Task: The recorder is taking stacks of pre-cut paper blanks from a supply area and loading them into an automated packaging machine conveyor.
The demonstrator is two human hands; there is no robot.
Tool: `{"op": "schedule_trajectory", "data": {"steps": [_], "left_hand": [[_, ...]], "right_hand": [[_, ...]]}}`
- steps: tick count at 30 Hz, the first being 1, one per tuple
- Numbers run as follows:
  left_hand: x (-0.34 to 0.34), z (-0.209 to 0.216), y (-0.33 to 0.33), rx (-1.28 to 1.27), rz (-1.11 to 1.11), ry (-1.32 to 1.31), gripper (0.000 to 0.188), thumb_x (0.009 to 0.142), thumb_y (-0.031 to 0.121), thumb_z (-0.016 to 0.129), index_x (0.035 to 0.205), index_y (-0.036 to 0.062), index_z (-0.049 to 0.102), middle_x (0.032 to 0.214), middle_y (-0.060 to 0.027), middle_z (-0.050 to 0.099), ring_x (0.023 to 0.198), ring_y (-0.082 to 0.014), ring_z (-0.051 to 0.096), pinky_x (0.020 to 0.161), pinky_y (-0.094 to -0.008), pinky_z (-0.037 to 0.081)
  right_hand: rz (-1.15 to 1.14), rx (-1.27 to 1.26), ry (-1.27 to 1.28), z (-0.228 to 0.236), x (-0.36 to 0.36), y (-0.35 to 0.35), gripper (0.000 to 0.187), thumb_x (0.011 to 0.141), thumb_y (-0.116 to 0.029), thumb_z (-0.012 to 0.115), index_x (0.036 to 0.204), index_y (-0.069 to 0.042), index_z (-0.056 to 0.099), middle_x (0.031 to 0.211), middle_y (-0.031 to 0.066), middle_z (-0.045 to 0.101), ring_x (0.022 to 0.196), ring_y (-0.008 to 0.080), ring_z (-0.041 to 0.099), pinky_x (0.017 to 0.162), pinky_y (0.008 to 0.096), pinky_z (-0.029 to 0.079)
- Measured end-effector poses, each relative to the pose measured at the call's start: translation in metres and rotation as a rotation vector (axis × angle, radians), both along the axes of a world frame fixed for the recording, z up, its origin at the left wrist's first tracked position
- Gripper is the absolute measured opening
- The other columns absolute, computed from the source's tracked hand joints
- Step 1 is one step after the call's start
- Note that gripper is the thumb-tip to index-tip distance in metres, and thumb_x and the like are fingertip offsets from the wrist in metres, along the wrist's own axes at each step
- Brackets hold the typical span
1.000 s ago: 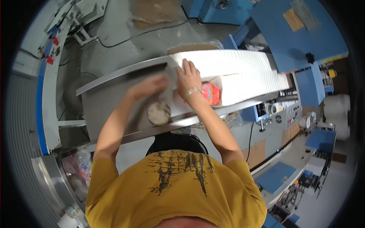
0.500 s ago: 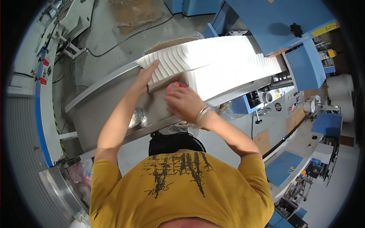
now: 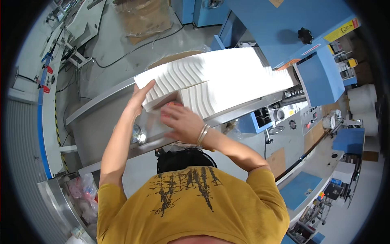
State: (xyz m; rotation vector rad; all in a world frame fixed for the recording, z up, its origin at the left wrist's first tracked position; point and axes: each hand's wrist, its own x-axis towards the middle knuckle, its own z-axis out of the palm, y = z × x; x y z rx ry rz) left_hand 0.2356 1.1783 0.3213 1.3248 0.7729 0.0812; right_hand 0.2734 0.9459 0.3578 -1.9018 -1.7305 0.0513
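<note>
Two long rows of white stacked sheets (image 3: 235,75) lie side by side on a metal trough (image 3: 101,122). At the far row's left end is my left hand (image 3: 139,97), thumb along the top edge and the other fingers mostly hidden against the end; it grips the stack there. My right hand (image 3: 183,124) is close to the near row's end, its fingers smeared by motion. A reddish-pink rounded thing (image 3: 170,108) shows at its fingertips, partly covered; whether it is held, I cannot tell. Beside my left forearm stands a shiny, clear round container (image 3: 140,135).
A blue machine (image 3: 280,32) rises at the far right, where the rows end. A metal rail (image 3: 101,97) edges the trough's far side. Brown cardboard (image 3: 144,18) and a black cable (image 3: 126,55) lie on the floor. Plastic bags (image 3: 85,191) sit at lower left.
The near row's end has shifted left, closer to the far row's end. My right hand and the reddish-pink thing have moved left and nearer. My left hand stays on the far row's end.
</note>
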Motion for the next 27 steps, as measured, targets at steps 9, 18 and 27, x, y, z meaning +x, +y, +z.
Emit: {"op": "schedule_trajectory", "data": {"steps": [9, 18, 27], "left_hand": [[0.003, 0.016, -0.007, -0.039, 0.038, 0.020, 0.099, 0.078, 0.047, 0.072, 0.147, 0.0040, 0.015, 0.146, -0.0166, 0.032, 0.136, -0.0293, 0.031, 0.109, -0.0415, 0.026], [-0.005, 0.002, 0.011, -0.072, 0.001, -0.022, 0.095, 0.079, 0.045, 0.070, 0.146, 0.0032, 0.017, 0.146, -0.0171, 0.032, 0.135, -0.0296, 0.031, 0.109, -0.0416, 0.027], [-0.005, 0.005, 0.010, -0.080, -0.011, -0.026, 0.094, 0.080, 0.043, 0.070, 0.147, 0.0023, 0.016, 0.146, -0.0175, 0.033, 0.135, -0.0297, 0.033, 0.108, -0.0409, 0.029]], "right_hand": [[-0.960, 0.093, -0.082, -0.004, 0.232, -0.061, 0.018, 0.084, -0.017, 0.059, 0.094, -0.006, 0.069, 0.093, 0.0180, 0.067, 0.083, 0.0327, 0.065, 0.076, 0.0397, 0.051], [-1.211, -0.178, 0.286, 0.017, 0.258, -0.055, 0.023, 0.082, -0.025, 0.069, 0.094, -0.006, 0.072, 0.092, 0.0097, 0.070, 0.082, 0.0248, 0.066, 0.080, 0.0333, 0.050], [-1.243, -0.116, 0.353, 0.011, 0.266, -0.058, 0.020, 0.080, -0.024, 0.071, 0.091, -0.007, 0.073, 0.089, 0.0102, 0.071, 0.081, 0.0231, 0.067, 0.079, 0.0327, 0.050]]}}
